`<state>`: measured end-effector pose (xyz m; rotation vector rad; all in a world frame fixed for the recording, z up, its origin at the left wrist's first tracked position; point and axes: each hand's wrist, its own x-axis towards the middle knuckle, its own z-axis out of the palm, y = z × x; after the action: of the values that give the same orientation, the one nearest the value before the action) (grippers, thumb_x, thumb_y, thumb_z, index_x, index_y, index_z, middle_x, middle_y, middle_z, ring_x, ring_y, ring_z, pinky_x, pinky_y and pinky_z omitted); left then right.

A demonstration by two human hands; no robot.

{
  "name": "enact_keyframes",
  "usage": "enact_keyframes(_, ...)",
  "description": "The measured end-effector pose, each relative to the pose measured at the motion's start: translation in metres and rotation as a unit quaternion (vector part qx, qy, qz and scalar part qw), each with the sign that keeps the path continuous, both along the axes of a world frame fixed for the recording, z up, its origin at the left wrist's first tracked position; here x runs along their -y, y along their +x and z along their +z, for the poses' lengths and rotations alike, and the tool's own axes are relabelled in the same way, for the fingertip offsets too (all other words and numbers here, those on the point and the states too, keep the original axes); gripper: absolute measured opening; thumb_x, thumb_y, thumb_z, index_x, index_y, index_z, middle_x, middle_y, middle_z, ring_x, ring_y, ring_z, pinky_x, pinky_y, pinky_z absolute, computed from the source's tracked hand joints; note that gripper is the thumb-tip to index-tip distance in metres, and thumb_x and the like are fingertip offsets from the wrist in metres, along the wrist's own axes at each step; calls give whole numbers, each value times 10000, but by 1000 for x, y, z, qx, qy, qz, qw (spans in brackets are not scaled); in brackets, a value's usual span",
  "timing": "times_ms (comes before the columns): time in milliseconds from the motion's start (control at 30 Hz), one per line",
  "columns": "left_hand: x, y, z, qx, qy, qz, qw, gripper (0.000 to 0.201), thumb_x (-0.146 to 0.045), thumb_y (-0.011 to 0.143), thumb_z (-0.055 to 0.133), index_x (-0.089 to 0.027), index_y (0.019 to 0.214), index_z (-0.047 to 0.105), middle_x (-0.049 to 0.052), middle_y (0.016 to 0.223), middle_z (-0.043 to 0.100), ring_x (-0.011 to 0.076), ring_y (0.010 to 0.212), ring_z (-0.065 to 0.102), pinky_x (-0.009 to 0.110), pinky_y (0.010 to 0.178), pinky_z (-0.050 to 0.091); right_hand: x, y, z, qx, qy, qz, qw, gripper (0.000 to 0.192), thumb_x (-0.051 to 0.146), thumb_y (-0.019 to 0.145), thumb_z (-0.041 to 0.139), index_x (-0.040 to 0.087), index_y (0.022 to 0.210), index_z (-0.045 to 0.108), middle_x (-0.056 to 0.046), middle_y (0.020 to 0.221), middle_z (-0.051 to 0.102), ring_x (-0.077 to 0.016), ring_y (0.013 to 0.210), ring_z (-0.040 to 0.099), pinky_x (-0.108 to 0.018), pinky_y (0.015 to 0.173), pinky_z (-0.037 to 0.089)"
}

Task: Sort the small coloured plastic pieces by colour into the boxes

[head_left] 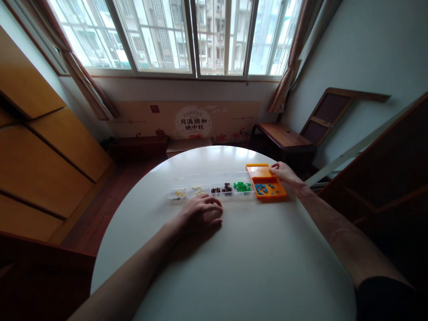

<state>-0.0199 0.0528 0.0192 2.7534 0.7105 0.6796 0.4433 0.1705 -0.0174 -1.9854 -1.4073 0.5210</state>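
An orange box [271,196] with its lid [258,170] raised stands at the right of a row on the table, small blue pieces [262,189] lying in it. My right hand [286,174] pinches the right edge of that lid. To the box's left runs a clear compartment case [210,195] with green pieces [242,186], dark brown pieces [222,189], pale yellow pieces [197,191] and yellow-and-white pieces [181,193]. Just in front of the case my left hand [202,211] rests on the table, fingers loosely bent and apart from the thumb, holding nothing.
The round white table [247,258] carries everything. Behind it are a wooden stool [282,135], a printed cardboard panel [194,119] and a window [160,35]. Wooden cabinets [40,169] stand at left; a folded wooden frame [329,113] leans on the right wall.
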Motion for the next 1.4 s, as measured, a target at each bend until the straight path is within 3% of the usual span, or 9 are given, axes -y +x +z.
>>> enact_keyframes(233,0,-3,-3,-1,-2,0,1000,230,-486,992,743,-294,1095,815,60,1221,803,258,1058,736,403,900,593,34,33,-9,-59,-5,-40,997,297,249,835,748,106,1096,752,-81,858,777,-170,657,688,-215,556,487)
enact_keyframes(400,2,-2,-3,6,5,-3,1000,251,-498,995,739,-283,1104,809,66,1217,803,258,1054,736,403,905,595,80,56,-17,-77,22,-58,995,357,234,853,716,91,1178,755,-110,917,790,-207,763,743,-239,623,554)
enact_keyframes(533,1,0,-5,-1,16,-5,1000,255,-503,1000,725,-285,1105,809,60,1219,805,259,1050,738,409,893,595,123,57,-24,-85,39,-59,994,442,278,856,729,104,1262,748,-87,906,777,-206,762,740,-247,635,567)
enact_keyframes(700,1,1,-8,-11,25,-2,1000,290,-532,994,723,-281,1115,802,63,1226,803,269,1051,737,425,886,594,169,27,-23,-145,54,-32,987,619,414,861,727,115,1402,691,-68,947,750,-166,655,698,-237,539,543)
enact_keyframes(867,3,1,-7,-20,18,-22,999,527,-687,883,802,-271,1205,779,93,1273,788,308,1072,735,456,890,594,193,-17,-12,-189,73,6,979,687,497,858,779,161,1446,664,-66,1006,730,-166,661,700,-259,546,592)
enact_keyframes(1100,5,0,-5,-22,-6,-54,998,833,-847,725,850,-259,1307,748,127,1322,769,339,1102,730,515,985,585,206,-61,-2,-246,74,68,964,669,558,920,795,193,1459,641,-73,1103,696,-149,658,683,-282,554,615)
enact_keyframes(1400,6,-1,-2,-21,-29,-58,998,1007,-886,620,879,-235,1370,713,143,1382,749,359,1178,715,509,1062,570,202,-112,15,-255,97,164,948,548,636,968,766,190,1255,631,-78,1132,678,-147,671,688,-283,564,598)
